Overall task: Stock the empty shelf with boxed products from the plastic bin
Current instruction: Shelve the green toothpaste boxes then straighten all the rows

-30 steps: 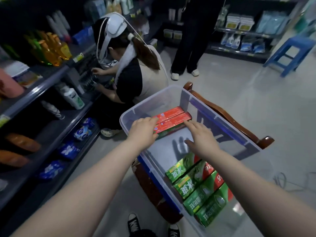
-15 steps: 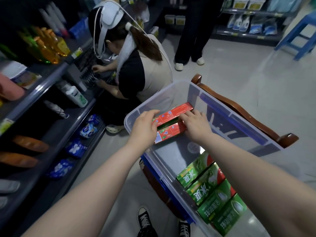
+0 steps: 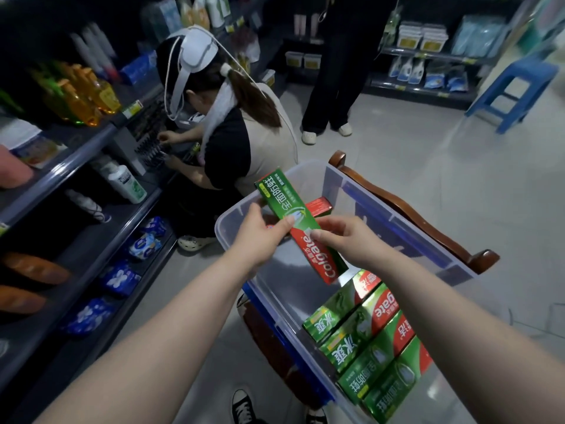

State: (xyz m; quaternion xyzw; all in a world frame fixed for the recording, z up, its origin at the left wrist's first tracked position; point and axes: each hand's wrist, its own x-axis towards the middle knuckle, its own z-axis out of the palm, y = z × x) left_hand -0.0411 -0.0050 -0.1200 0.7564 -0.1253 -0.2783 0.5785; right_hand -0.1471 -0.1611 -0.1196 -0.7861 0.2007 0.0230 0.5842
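Shelves (image 3: pixel 91 237): dim, goods blurred
Bin (image 3: pixel 382 197): near end cut off
Box (image 3: pixel 289 206): green-red, pinched by left hand (image 3: pixel 260 237) and right hand (image 3: pixel 351 237)

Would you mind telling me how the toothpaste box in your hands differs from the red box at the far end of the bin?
The held box is above the plastic bin, tilted, gripped by the left hand and right hand; the red box lies inside the bin, untouched. The held box shows a green and red face; the red box shows only red, partly hidden behind it. Both are cartons.
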